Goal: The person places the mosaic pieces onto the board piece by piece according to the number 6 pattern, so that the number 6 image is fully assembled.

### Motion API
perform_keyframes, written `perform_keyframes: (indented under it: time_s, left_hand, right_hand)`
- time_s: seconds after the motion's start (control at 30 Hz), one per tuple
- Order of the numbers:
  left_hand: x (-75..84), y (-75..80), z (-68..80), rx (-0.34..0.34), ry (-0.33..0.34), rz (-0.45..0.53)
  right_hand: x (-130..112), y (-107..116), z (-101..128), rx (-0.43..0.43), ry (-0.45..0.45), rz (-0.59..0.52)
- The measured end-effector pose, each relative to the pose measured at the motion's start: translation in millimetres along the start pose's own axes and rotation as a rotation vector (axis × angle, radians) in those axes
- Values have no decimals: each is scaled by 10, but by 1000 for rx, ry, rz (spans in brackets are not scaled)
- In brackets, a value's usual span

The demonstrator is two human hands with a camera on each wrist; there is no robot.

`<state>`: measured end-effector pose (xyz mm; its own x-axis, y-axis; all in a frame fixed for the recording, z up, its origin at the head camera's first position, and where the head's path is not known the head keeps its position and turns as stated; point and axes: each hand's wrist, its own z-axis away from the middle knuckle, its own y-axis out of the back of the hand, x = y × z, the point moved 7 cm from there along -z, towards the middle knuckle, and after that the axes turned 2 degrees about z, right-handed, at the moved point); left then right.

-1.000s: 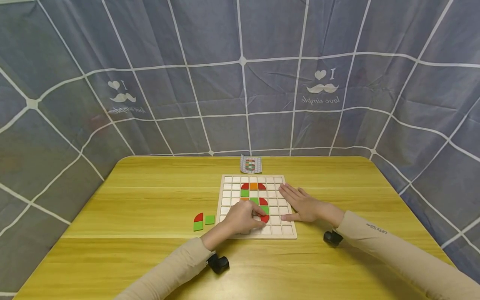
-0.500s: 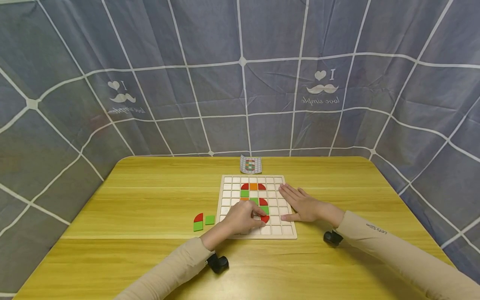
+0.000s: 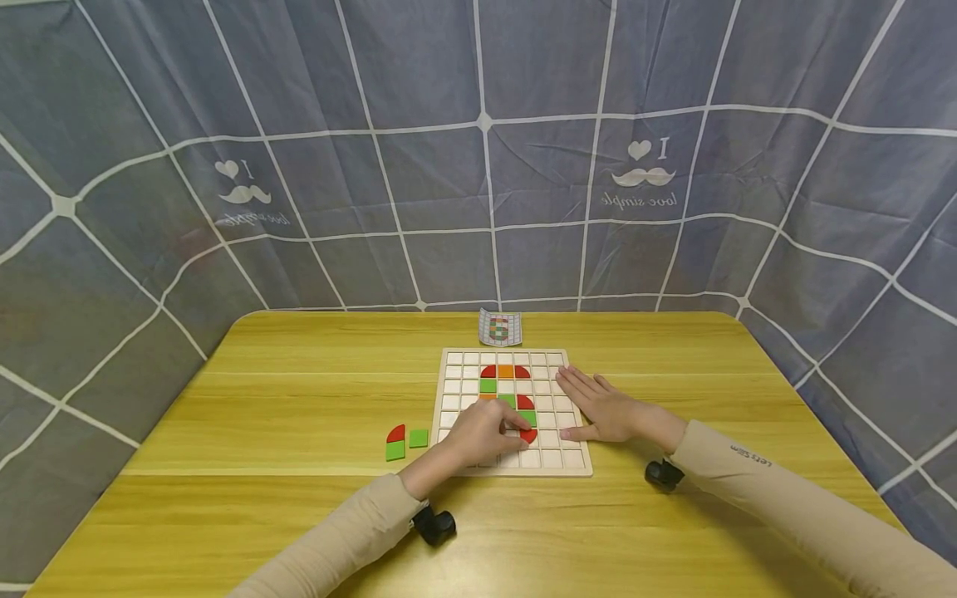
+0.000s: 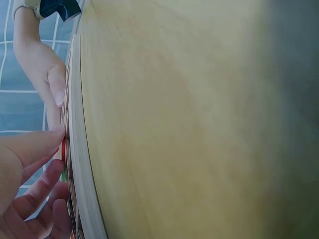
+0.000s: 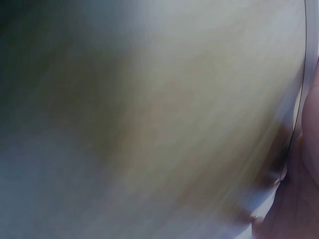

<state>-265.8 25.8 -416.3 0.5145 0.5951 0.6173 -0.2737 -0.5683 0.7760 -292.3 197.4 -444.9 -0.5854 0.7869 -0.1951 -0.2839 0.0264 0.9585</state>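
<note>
Two hands work at a wooden grid board [image 3: 451, 390] that lies on the yellow table [image 3: 299, 399], a little toward the far edge and near the middle of its width. From the head camera, the left hand [image 3: 482, 436] rests over the board's near left part, fingers curled, their tips pinching a red quarter-round piece [image 3: 529, 434] that sits in a cell of the second row from the near edge. Just beyond it lie a green square [image 3: 527, 417] and another red quarter-round [image 3: 525, 402]; further up the board are a green tile [image 3: 488, 385] and a red-orange-red arch [image 3: 505, 371] near the far edge. The right hand [image 3: 601, 407] lies flat with fingers straight and slightly spread, pressing on the board's right edge. Off the board, near its left edge, three spare pieces [image 3: 404, 442] sit on the table: a red quarter-round, a green square under it and a second green square beside them. A small pattern card [image 3: 499, 327] stands just past the board's far edge. A grey checked cloth [image 3: 478, 166] hangs behind the table.

The left wrist camera looks along the table top: the left hand's fingers [image 4: 35, 149] close on the thin red piece [image 4: 63, 149] at the board's rim [image 4: 79, 149], and the other hand [image 4: 47, 84] shows beyond, flat on the board.

The right wrist camera is blurred; only the table surface [image 5: 149, 124] and part of the right hand [image 5: 299, 199] at the frame's right edge can be made out, and the finger pose cannot be told from it
</note>
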Motion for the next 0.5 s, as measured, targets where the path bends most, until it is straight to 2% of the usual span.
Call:
perform_keyframes:
  time_s: [0.5]
  left_hand:
    - [4,5,23,1,11,-9]
  right_hand:
    - [-6,5,-1,-1,0,5]
